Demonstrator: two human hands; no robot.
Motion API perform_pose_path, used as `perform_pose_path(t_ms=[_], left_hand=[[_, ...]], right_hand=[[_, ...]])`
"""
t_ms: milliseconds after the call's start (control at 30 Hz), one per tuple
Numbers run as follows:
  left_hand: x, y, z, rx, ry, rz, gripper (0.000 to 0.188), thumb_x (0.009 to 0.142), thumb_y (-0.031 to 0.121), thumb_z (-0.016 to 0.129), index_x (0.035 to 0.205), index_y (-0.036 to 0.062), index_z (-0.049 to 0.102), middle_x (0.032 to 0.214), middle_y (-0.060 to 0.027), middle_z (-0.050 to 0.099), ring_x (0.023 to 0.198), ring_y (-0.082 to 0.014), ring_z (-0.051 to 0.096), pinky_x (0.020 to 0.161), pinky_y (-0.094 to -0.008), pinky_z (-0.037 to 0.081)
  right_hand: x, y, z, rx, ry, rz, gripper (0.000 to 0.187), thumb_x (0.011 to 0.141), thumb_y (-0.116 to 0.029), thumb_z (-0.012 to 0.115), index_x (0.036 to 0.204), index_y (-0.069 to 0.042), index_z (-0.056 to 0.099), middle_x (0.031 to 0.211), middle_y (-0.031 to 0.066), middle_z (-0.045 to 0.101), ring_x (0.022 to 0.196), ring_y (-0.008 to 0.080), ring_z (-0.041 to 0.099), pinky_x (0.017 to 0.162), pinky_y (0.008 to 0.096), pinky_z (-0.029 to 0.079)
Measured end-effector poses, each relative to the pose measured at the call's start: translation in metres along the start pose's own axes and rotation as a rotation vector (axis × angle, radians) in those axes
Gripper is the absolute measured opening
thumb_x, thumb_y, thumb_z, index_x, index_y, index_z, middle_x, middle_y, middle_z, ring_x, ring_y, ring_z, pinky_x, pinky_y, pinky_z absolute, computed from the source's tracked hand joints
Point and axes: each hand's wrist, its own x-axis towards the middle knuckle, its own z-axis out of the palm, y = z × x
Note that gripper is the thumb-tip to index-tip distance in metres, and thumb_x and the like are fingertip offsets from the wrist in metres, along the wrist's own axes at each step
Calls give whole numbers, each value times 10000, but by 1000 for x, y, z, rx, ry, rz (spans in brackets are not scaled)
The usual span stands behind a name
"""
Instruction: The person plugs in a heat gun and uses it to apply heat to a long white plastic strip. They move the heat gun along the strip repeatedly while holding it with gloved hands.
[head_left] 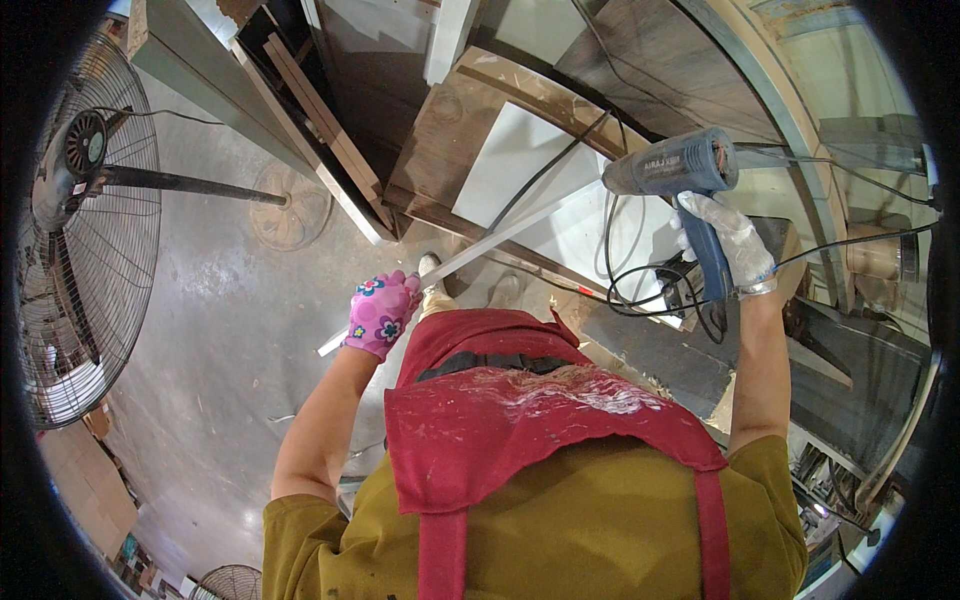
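My left hand (381,312), in a pink glove with flower prints, is closed round a long, thin pale strip (510,232). One end of the strip sticks out below the glove. From there it slants up and right toward the nozzle of a blue-grey heat gun (675,165). Gripping the heat gun's handle is my right hand (735,240), in a whitish glove. The gun lies level with its nozzle pointing left, at the strip's far end. Whether nozzle and strip touch, I cannot tell. Behind them lies a white sheet (520,165) on a brown wooden board (435,145).
A large stand fan (85,225) is at the left on the concrete floor (210,340). Wooden boards (310,120) lean at the upper left. Black cable (640,300) lies in loops below the heat gun. A curved frame edge (800,120) rises at the right.
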Motion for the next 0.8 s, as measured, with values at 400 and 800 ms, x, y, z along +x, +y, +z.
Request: perform_pose_path(t_ms=[400,800], left_hand=[[13,14,5,-64,45,3,189,908,297,602,1013,143,633,959,-111,634,888,-326,639,723,-465,523],[27,25,12,-44,2,-9,193,897,218,582,1071,142,617,999,-120,631,921,-328,642,713,-456,534]], right_hand=[[5,0,0,45,9,0,370,864,-388,734,1064,-84,662,839,32,666,652,106,622,565,246,517],[12,-2,-1,29,5,-3,308,902,-356,692,1051,-90,657,837,35,672,655,115,636,577,251,520]])
